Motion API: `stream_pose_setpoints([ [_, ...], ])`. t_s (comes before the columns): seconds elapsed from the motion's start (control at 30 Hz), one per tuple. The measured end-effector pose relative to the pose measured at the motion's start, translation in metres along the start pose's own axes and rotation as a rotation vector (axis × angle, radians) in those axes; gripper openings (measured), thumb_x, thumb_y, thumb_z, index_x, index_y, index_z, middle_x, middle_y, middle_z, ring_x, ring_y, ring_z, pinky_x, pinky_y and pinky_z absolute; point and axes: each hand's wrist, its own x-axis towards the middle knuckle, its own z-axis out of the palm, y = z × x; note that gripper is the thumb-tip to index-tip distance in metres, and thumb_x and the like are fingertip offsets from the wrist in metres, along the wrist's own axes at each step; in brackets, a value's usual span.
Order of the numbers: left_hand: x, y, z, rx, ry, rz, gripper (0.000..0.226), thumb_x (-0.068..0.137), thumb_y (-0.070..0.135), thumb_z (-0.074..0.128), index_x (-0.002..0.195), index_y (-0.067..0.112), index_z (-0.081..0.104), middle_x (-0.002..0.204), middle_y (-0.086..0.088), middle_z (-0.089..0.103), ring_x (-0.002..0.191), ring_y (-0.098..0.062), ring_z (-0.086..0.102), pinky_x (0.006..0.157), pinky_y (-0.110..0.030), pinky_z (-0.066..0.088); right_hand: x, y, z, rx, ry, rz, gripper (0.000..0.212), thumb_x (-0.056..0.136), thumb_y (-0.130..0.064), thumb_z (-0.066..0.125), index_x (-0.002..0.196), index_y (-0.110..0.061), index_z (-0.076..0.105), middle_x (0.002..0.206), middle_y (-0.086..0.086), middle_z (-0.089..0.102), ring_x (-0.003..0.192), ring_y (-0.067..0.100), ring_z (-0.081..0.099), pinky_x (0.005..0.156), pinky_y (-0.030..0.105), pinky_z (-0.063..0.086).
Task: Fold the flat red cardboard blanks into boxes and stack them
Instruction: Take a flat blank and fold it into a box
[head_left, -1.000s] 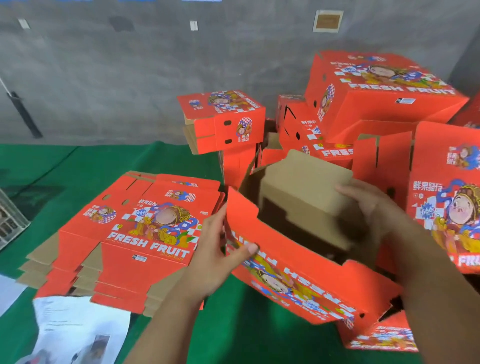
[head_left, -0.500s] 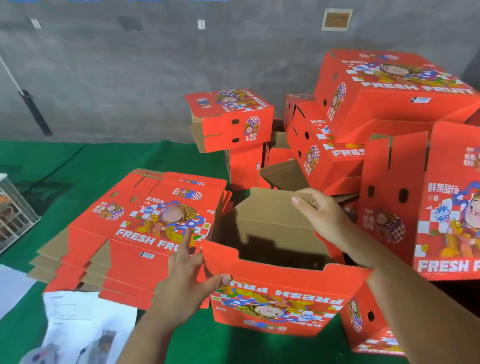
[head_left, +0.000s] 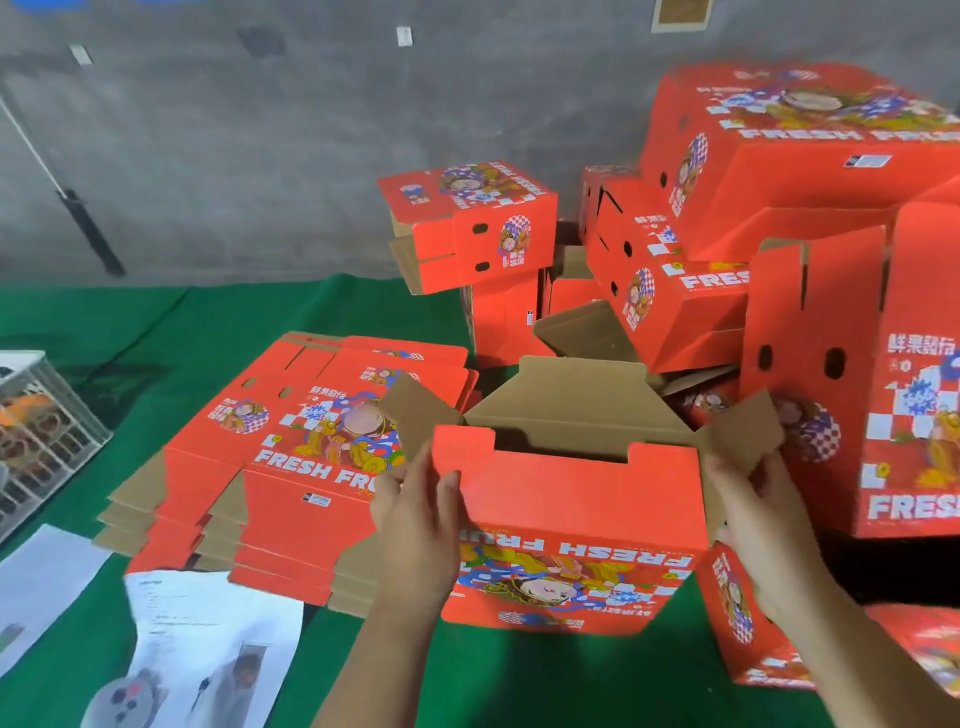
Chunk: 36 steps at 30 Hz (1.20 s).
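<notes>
Half-formed red cardboard box sits upright at centre on the green-covered counter, top open, brown inner walls showing, printed "FRESH FRUIT" face toward the camera and upside down. Two brown side flaps stand out — one at the left top corner, one at the right.

Left hand grips the box's left front edge, thumb on the red front panel, fingers curled round the corner. Right hand holds the right edge just below the right flap; its grip is wrapped round that corner, fingertips hidden behind the cardboard.

Just left of the box, touching or nearly so: stack of flat red cardboard blanks, printed side up, brown flaps fanned at the lower edges.

Behind and to the right — heap of folded red boxes, tilted at mixed angles, one small box perched at the left end, a large one standing on its side close to the right hand.

White printed papers lie on the counter in front of the blanks. Grey wire crate at far left edge. Grey concrete wall behind.
</notes>
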Motion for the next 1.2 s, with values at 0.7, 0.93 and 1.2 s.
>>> stream_pose_setpoints([
  [0.7, 0.038, -0.010, 0.002, 0.381, 0.056, 0.322, 0.055, 0.087, -0.003, 0.057, 0.135, 0.020, 0.069, 0.097, -0.009, 0.059, 0.082, -0.034, 0.051, 0.073, -0.044, 0.045, -0.032, 0.014, 0.014, -0.697, -0.098, -0.330, 0.071, 0.100, -0.028, 0.054, 0.149, -0.069, 0.022, 0.166, -0.028, 0.009, 0.145, -0.021, 0.007, 0.107, 0.034, 0.029],
  [0.93, 0.048, -0.015, -0.012, -0.054, -0.623, 0.244, 0.022, 0.095, 0.034, 0.061, 0.116, 0.029, 0.063, 0.156, 0.015, 0.046, 0.150, -0.020, 0.036, 0.119, -0.039, 0.031, -0.030, 0.014, 0.006, -0.715, -0.215, -0.309, 0.077, 0.102, -0.016, 0.050, 0.152, -0.066, 0.019, 0.163, -0.036, 0.010, 0.152, -0.002, 0.014, 0.118, 0.036, 0.018],
  [1.2, 0.085, 0.013, 0.019, 0.642, -0.676, 0.247, 0.074, 0.088, 0.085, 0.005, 0.158, 0.061, 0.000, 0.138, -0.002, 0.043, 0.129, -0.036, 0.035, 0.114, -0.052, 0.030, -0.028, 0.013, 0.004, -0.739, -0.328, -0.258, 0.071, 0.101, -0.024, 0.054, 0.147, -0.070, 0.026, 0.160, -0.039, 0.007, 0.147, -0.006, 0.011, 0.117, 0.040, 0.019],
])
